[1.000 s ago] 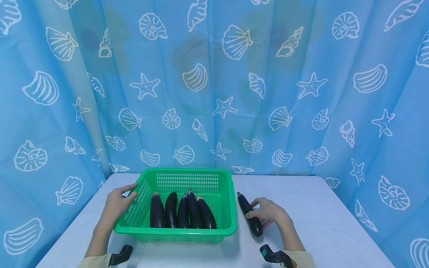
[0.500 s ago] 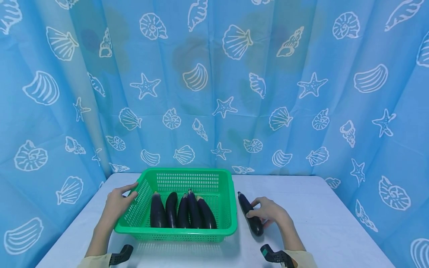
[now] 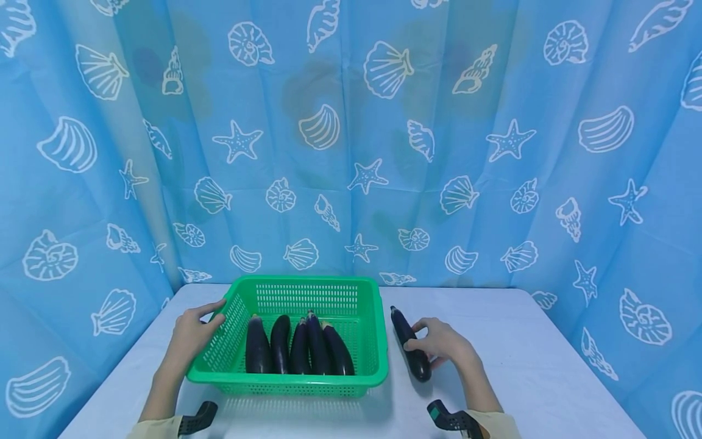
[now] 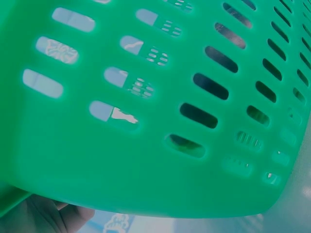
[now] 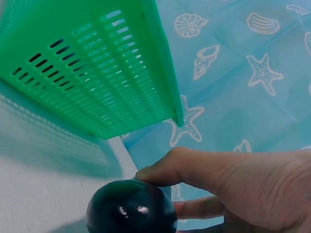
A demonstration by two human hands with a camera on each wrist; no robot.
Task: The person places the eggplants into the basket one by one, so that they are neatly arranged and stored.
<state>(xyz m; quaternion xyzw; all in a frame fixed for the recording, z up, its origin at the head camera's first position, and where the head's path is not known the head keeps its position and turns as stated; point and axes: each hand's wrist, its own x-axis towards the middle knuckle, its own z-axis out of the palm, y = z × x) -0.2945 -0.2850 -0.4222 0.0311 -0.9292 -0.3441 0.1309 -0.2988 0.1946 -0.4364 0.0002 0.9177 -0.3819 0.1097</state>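
Note:
A green plastic basket (image 3: 307, 388) with slotted walls stands on the table, several dark purple eggplants (image 3: 258, 347) lying side by side in it. My left hand (image 3: 192, 332) grips its left rim, thumb and fingers at the edge; in the left wrist view part of that hand (image 4: 48, 216) shows below the rim. To the right of the basket, my right hand (image 3: 441, 341) holds another eggplant (image 3: 402, 329) between thumb and fingers, its stem end pointing away. In the right wrist view the rounded bottom of this eggplant (image 5: 131, 208) faces the camera, thumb against its side.
A white cloth covers the table (image 3: 526, 366). Behind and at both sides hangs a blue curtain (image 3: 351, 152) printed with white shells and starfish. The basket's right wall (image 5: 97, 82) rises close to the right hand. Black wrist mounts (image 3: 198, 418) sit at both sleeves.
My right hand and the eggplant in it have shifted slightly away from me. The left hand, the basket and the eggplants inside have not moved.

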